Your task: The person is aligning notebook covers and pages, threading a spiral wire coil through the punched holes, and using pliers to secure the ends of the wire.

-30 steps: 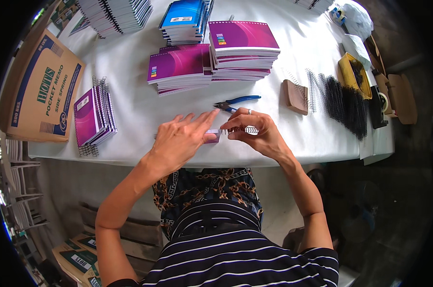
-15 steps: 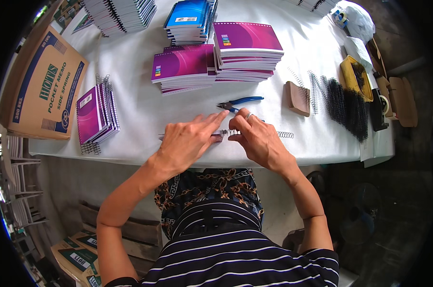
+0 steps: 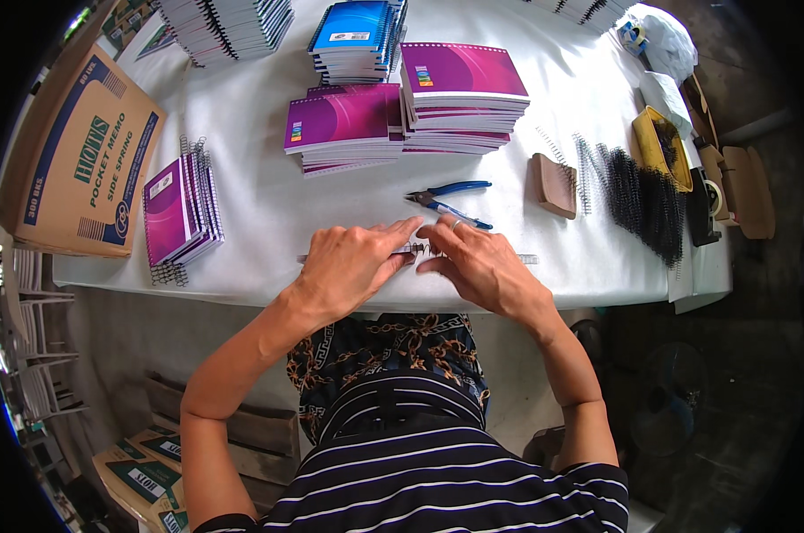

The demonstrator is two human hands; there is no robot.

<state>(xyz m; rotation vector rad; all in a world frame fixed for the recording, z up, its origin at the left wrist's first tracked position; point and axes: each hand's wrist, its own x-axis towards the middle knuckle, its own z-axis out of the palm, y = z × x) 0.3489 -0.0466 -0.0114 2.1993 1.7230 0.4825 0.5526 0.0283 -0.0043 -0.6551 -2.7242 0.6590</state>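
Near the front edge of the table, my left hand (image 3: 344, 268) is closed over a thin notebook (image 3: 405, 250), seen edge-on and mostly hidden beneath the fingers. My right hand (image 3: 488, 269) faces it, thumb and fingers curled around a dark wire spiral (image 3: 419, 249) at the notebook's edge. The spiral's loose end (image 3: 530, 259) sticks out to the right past that hand. Just beyond my fingertips lie cutting pliers (image 3: 448, 204) with blue handles, their jaws pointing left.
Purple notebooks (image 3: 464, 71) are piled ahead, with blue notebooks (image 3: 349, 27) behind. Spiral-bound purple notebooks (image 3: 173, 209) stand left beside a cardboard box (image 3: 87, 155). On the right are a brown block (image 3: 555, 186), many black spirals (image 3: 642, 200) and a yellow container (image 3: 655, 133).
My right hand's thumb and fingers have parted a little at the spiral, and its loose end shows shorter on the right. More of the pliers' lower handle shows. My left hand stays nearly in place.
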